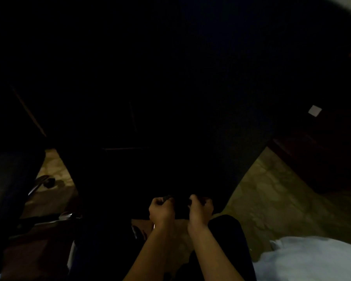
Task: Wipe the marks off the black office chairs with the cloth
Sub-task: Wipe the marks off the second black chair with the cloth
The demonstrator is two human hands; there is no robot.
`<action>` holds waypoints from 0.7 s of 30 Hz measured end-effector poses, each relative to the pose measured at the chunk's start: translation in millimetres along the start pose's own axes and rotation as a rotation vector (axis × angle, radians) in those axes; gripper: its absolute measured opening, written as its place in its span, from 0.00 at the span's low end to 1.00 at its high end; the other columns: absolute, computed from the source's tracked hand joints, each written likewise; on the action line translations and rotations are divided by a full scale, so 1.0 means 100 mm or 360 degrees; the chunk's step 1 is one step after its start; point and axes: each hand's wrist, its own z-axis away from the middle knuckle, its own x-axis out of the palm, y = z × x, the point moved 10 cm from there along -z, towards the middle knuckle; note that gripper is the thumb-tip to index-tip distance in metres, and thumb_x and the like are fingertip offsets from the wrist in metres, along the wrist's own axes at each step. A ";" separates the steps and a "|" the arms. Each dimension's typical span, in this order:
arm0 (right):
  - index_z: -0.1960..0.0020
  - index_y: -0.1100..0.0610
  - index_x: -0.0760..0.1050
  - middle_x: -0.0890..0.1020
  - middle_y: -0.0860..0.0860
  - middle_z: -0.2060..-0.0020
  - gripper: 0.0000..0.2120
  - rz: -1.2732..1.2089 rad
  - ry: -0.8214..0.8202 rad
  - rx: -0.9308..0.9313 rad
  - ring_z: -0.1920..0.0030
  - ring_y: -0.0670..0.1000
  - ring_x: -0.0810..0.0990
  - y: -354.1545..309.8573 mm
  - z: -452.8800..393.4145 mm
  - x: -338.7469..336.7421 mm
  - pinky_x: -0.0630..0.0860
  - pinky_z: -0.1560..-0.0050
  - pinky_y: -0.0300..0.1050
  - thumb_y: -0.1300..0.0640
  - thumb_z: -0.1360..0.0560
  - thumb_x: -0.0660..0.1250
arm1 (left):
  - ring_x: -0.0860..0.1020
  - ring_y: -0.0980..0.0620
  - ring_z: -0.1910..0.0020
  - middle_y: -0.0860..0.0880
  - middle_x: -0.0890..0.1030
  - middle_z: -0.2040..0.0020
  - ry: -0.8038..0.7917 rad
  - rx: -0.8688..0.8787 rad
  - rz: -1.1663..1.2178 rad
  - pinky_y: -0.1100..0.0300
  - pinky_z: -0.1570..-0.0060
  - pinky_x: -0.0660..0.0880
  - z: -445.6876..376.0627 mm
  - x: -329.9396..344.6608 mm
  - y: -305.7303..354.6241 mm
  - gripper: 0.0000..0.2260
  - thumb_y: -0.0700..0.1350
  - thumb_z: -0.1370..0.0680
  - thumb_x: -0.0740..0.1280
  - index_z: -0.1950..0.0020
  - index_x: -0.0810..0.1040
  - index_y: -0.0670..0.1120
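Note:
The scene is very dark. A large black office chair [170, 108] fills the middle of the view, its back or seat facing me. At its lower edge, my left hand [161, 209] and my right hand [201, 207] sit close together, both with fingers curled. A small dark bit of fabric, apparently the cloth [167, 197], sticks out above my left fist. The dark stuff between the two hands merges with the chair, so I cannot tell where the cloth ends.
A second black chair [10, 179] stands at the left, with a chrome base leg and caster [47, 182]. A dark wooden desk [322, 159] with a white sticker [314, 110] is at the right. Pale tiled floor [272, 199] shows between them. White fabric [312, 258] lies lower right.

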 end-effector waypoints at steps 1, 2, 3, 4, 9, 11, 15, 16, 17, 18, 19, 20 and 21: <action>0.39 0.57 0.72 0.79 0.55 0.45 0.15 -0.0033 -0.0017 0.0006 0.45 0.55 0.78 -0.02 -0.01 0.00 0.77 0.41 0.57 0.63 0.25 0.68 | 0.78 0.46 0.59 0.44 0.78 0.59 0.0005 0.0033 0.0012 0.56 0.59 0.75 0.02 0.00 0.04 0.07 0.36 0.22 0.68 0.58 0.74 0.44; 0.40 0.57 0.73 0.79 0.54 0.46 0.15 -0.0063 -0.0013 -0.0019 0.47 0.54 0.79 -0.09 -0.01 -0.01 0.77 0.42 0.56 0.63 0.25 0.68 | 0.79 0.45 0.59 0.44 0.78 0.60 0.0003 0.0080 0.0032 0.56 0.60 0.75 0.06 0.02 0.10 0.06 0.36 0.22 0.68 0.58 0.75 0.44; 0.42 0.56 0.73 0.79 0.54 0.47 0.13 -0.0089 0.0005 -0.0065 0.48 0.53 0.79 -0.17 -0.01 -0.02 0.78 0.44 0.54 0.64 0.26 0.68 | 0.79 0.45 0.59 0.45 0.78 0.60 -0.0005 0.0129 0.0058 0.56 0.60 0.76 0.12 0.04 0.19 0.06 0.36 0.22 0.68 0.57 0.75 0.43; 0.43 0.56 0.74 0.80 0.53 0.49 0.12 -0.0102 0.0018 -0.0122 0.49 0.53 0.80 -0.29 0.01 -0.02 0.78 0.45 0.53 0.64 0.26 0.68 | 0.78 0.46 0.59 0.45 0.78 0.60 -0.0004 0.0185 0.0089 0.55 0.59 0.76 0.19 0.05 0.29 0.06 0.35 0.22 0.68 0.57 0.74 0.43; 0.48 0.57 0.76 0.82 0.53 0.52 0.10 -0.0146 0.0053 -0.0467 0.52 0.52 0.82 -1.05 0.29 -0.01 0.80 0.47 0.56 0.60 0.28 0.70 | 0.80 0.48 0.60 0.46 0.80 0.60 0.0012 0.0491 0.0250 0.54 0.58 0.78 0.62 0.10 1.00 0.08 0.36 0.24 0.69 0.58 0.75 0.46; 0.49 0.55 0.76 0.82 0.52 0.53 0.09 -0.0160 0.0025 -0.0635 0.53 0.51 0.82 -1.43 0.46 0.01 0.81 0.50 0.51 0.59 0.28 0.71 | 0.80 0.50 0.59 0.47 0.80 0.59 -0.0011 0.0656 0.0343 0.57 0.58 0.79 0.77 0.11 1.35 0.08 0.36 0.24 0.70 0.58 0.75 0.47; 0.48 0.54 0.76 0.82 0.49 0.55 0.09 -0.0186 -0.0008 -0.0892 0.56 0.45 0.82 -1.91 0.75 0.05 0.79 0.55 0.40 0.58 0.27 0.71 | 0.82 0.51 0.58 0.48 0.81 0.59 -0.0034 0.0864 0.0417 0.58 0.57 0.80 0.92 0.10 1.75 0.07 0.36 0.26 0.71 0.56 0.77 0.46; 0.48 0.54 0.76 0.81 0.47 0.55 0.08 -0.0146 0.0007 -0.0927 0.56 0.44 0.81 -1.92 0.77 0.05 0.78 0.55 0.38 0.58 0.27 0.71 | 0.82 0.51 0.58 0.48 0.81 0.59 -0.0024 0.0893 0.0389 0.57 0.57 0.80 0.93 0.09 1.76 0.06 0.36 0.26 0.71 0.56 0.77 0.46; 0.48 0.53 0.75 0.81 0.46 0.55 0.08 -0.0105 0.0019 -0.0949 0.56 0.42 0.80 -1.88 0.78 0.05 0.77 0.56 0.36 0.57 0.26 0.71 | 0.81 0.51 0.58 0.48 0.81 0.59 -0.0014 0.0927 0.0344 0.57 0.57 0.80 0.94 0.08 1.74 0.05 0.36 0.26 0.71 0.55 0.77 0.45; 0.48 0.52 0.74 0.80 0.45 0.55 0.08 -0.0070 0.0026 -0.0956 0.56 0.41 0.80 -1.82 0.77 0.04 0.76 0.58 0.33 0.57 0.26 0.71 | 0.81 0.51 0.58 0.49 0.80 0.59 -0.0009 0.0959 0.0306 0.58 0.57 0.80 0.94 0.08 1.70 0.05 0.37 0.25 0.71 0.55 0.77 0.45; 0.48 0.52 0.74 0.80 0.44 0.55 0.08 -0.0051 0.0033 -0.0954 0.57 0.39 0.80 -1.73 0.74 0.03 0.74 0.59 0.31 0.57 0.26 0.71 | 0.81 0.52 0.58 0.49 0.80 0.59 -0.0001 0.0979 0.0262 0.59 0.58 0.79 0.93 0.07 1.64 0.05 0.37 0.25 0.71 0.55 0.76 0.44; 0.48 0.52 0.74 0.80 0.44 0.55 0.09 -0.0037 0.0049 -0.0934 0.57 0.39 0.79 -1.63 0.70 0.02 0.73 0.60 0.29 0.57 0.26 0.70 | 0.80 0.53 0.59 0.49 0.80 0.60 0.0016 0.0983 0.0210 0.59 0.58 0.79 0.90 0.06 1.56 0.05 0.37 0.25 0.71 0.56 0.76 0.44; 0.48 0.53 0.73 0.79 0.44 0.55 0.09 -0.0025 0.0071 -0.0896 0.57 0.39 0.79 -1.51 0.65 0.00 0.73 0.61 0.28 0.57 0.26 0.70 | 0.80 0.53 0.59 0.49 0.79 0.60 0.0038 0.0968 0.0152 0.58 0.58 0.78 0.86 0.04 1.47 0.06 0.37 0.25 0.71 0.56 0.76 0.44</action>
